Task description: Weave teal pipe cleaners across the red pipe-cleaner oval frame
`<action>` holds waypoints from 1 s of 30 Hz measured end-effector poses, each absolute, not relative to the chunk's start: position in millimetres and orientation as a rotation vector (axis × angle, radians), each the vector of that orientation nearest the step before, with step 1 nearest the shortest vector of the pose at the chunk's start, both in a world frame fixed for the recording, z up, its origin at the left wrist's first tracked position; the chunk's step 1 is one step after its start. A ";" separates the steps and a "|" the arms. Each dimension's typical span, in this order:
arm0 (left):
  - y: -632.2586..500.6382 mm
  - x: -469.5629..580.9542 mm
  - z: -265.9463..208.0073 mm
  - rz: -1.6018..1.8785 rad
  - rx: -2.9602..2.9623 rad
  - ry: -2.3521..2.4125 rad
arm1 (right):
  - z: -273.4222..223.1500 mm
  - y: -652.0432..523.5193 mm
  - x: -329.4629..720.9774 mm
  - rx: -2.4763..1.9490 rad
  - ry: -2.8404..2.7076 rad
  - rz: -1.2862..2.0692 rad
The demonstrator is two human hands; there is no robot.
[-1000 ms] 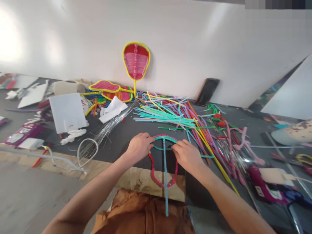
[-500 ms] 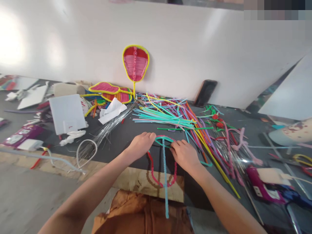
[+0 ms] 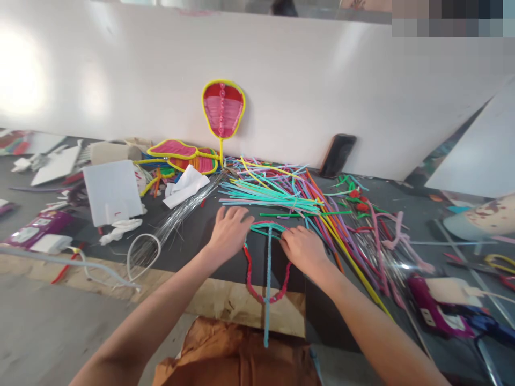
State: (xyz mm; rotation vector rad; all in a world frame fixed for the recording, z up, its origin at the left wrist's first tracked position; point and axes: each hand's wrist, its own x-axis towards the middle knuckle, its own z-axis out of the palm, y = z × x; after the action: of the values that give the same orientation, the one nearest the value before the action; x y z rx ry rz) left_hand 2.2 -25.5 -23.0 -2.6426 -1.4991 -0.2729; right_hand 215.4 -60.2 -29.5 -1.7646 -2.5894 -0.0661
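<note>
A pipe-cleaner frame (image 3: 248, 271), rounded and red with teal strands along its top, hangs at the table's front edge. Down its middle runs a light blue pipe-cleaner stem (image 3: 268, 268) that sticks out below the loop. My left hand (image 3: 230, 231) pinches the upper left side, its fingers bent and slightly spread above the thumb. On the upper right side, my right hand (image 3: 303, 247) is closed, its fingertips over the teal strands. Just beyond both hands lies a bundle of teal pipe cleaners (image 3: 277, 197).
A finished pink paddle shape with yellow rim (image 3: 223, 110) stands against the white board (image 3: 161, 69). A phone (image 3: 338, 155) leans there too. Thin wires (image 3: 177, 212) lie left, with a purple glue gun (image 3: 40, 230); another glue gun (image 3: 436, 308) and scissors (image 3: 475, 262) are right.
My left hand has shifted slightly left and its fingers have lifted and spread somewhat. The stem's lower end has swung a little left and up. My right hand stays nearly in place.
</note>
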 end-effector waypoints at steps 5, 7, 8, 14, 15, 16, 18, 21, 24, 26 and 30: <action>-13.1 27.9 -37.4 -0.246 -2.909 -1.342 | -34.5 -41.2 215.0 -1.634 -2.572 -0.099; -5.7 31.4 -41.4 -0.234 -2.923 -1.338 | -37.9 -35.6 215.3 -1.639 -2.577 -0.083; -2.8 31.7 -42.9 -0.234 -2.930 -1.331 | -39.2 -33.4 215.2 -1.660 -2.572 -0.079; 2.9 26.5 -50.6 -0.312 -2.953 -1.246 | -44.6 -29.9 211.2 -1.716 -2.505 -0.077; 3.3 25.8 -51.4 -0.328 -2.953 -1.238 | -45.8 -30.3 210.3 -1.710 -2.493 -0.078; 3.6 25.3 -51.8 -0.341 -2.957 -1.231 | -47.1 -30.7 209.6 -1.706 -2.481 -0.083; 4.3 25.3 -51.8 -0.360 -2.965 -1.230 | -49.5 -31.1 208.2 -1.702 -2.463 -0.106; 4.3 27.1 -50.6 -0.370 -2.983 -1.241 | -51.8 -30.5 207.0 -1.706 -2.450 -0.134; 4.0 27.9 -48.0 -0.362 -2.987 -1.266 | -51.9 -30.0 207.1 -1.718 -2.436 -0.153; 4.9 23.9 -43.9 -0.356 -3.002 -1.267 | -51.4 -30.4 207.6 -1.713 -2.437 -0.161; 9.6 -0.9 -30.0 -0.327 -2.934 -1.488 | -51.6 -31.2 208.0 -1.710 -2.435 -0.168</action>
State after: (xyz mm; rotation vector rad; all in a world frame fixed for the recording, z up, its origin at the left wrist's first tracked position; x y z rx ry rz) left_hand -0.9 9.6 -30.0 -2.9336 -1.4882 -0.3275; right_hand 208.0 -31.2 -51.6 -1.7103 -2.4348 -0.1685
